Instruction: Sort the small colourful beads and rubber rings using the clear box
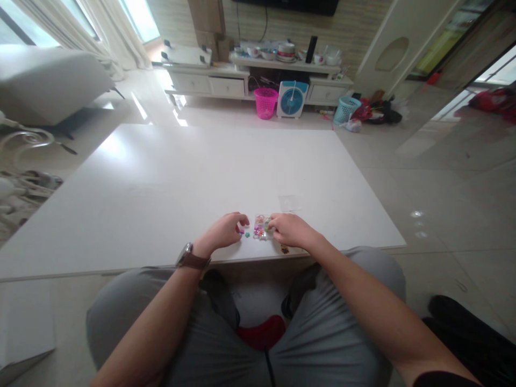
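Observation:
A small clear compartment box [258,231] with pink, orange and other coloured little pieces sits near the table's front edge. Over its right side is my right hand [287,228], its fingers pinched together at the compartments; whatever is between the fingertips is hidden. My left hand [226,230] rests just left of the box, fingers curved, with a gap between thumb and forefinger. A teal piece [247,235] and a purple piece [242,232] lie on the table by its fingertips. Below my right hand lies a dark and yellow small item [285,249], too small to name.
The white table [226,166] spreads out ahead of me. A clear plastic bag [290,202] lies beyond my right hand. Across the floor stand a pink basket [265,103], a blue box fan [292,100] and a light blue basket [345,110] before a white cabinet [228,86].

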Action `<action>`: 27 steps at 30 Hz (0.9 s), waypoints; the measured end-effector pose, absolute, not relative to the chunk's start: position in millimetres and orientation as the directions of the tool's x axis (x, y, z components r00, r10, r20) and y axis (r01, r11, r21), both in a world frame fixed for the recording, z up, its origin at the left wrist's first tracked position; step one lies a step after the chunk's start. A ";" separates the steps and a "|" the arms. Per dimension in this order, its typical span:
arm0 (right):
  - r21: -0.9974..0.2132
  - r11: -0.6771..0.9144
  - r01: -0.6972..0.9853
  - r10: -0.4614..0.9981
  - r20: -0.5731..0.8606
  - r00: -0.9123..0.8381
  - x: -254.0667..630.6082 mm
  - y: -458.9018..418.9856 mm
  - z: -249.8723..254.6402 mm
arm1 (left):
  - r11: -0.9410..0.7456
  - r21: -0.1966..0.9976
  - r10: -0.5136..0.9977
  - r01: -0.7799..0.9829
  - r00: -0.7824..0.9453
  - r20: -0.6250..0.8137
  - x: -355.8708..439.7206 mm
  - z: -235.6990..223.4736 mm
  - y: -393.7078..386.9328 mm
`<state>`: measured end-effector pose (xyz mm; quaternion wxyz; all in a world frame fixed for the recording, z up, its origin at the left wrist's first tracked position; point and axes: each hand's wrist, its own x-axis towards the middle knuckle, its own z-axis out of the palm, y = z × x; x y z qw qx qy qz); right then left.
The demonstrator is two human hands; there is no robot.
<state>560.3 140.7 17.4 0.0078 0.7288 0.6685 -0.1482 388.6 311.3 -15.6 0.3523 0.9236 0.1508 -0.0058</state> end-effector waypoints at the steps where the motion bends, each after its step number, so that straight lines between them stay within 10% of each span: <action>1: -0.185 -0.106 0.977 0.972 -0.225 0.063 560.5 140.7 17.6 | -0.712 0.643 0.270 0.282 0.955 -0.121 388.5 -14.7 310.8; 22: -0.224 -0.119 0.967 0.977 -0.198 0.074 561.9 139.9 19.4 | -0.694 0.644 0.300 0.321 0.943 -0.147 388.7 -12.0 313.3; 27: -0.283 -0.114 0.952 0.991 -0.095 0.091 562.0 140.5 20.9 | -0.529 0.799 0.360 0.284 0.928 -0.092 390.7 -6.5 313.5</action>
